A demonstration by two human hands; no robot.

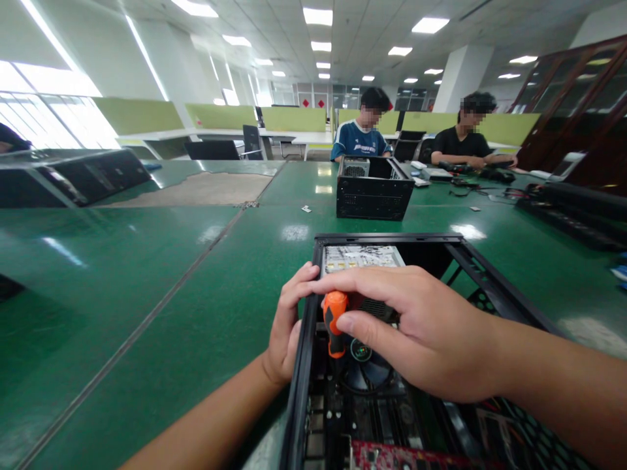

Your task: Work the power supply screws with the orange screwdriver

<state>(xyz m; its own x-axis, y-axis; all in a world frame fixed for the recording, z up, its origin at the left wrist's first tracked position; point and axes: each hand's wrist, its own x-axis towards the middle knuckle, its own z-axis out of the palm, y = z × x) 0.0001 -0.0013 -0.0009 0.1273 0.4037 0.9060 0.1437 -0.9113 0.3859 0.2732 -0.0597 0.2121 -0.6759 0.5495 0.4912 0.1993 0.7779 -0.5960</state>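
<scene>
An open black computer case (470, 261) lies on the green table in front of me. My right hand (416, 326) reaches over it, fingers closed around an orange-handled screwdriver (334, 321) that points down into the case beside a round cooler fan (365, 365). My left hand (287, 326) grips the case's left edge, fingers curled over the rim. A grey metal drive bracket (360, 256) sits at the far end inside the case. A red circuit board (416, 457) shows at the bottom edge.
A second black case (373, 188) stands farther back on the green table (147, 294). Two people sit behind it with tools and cables (470, 179) near them. Dark case panels lie at the left (73, 176) and right (578, 209).
</scene>
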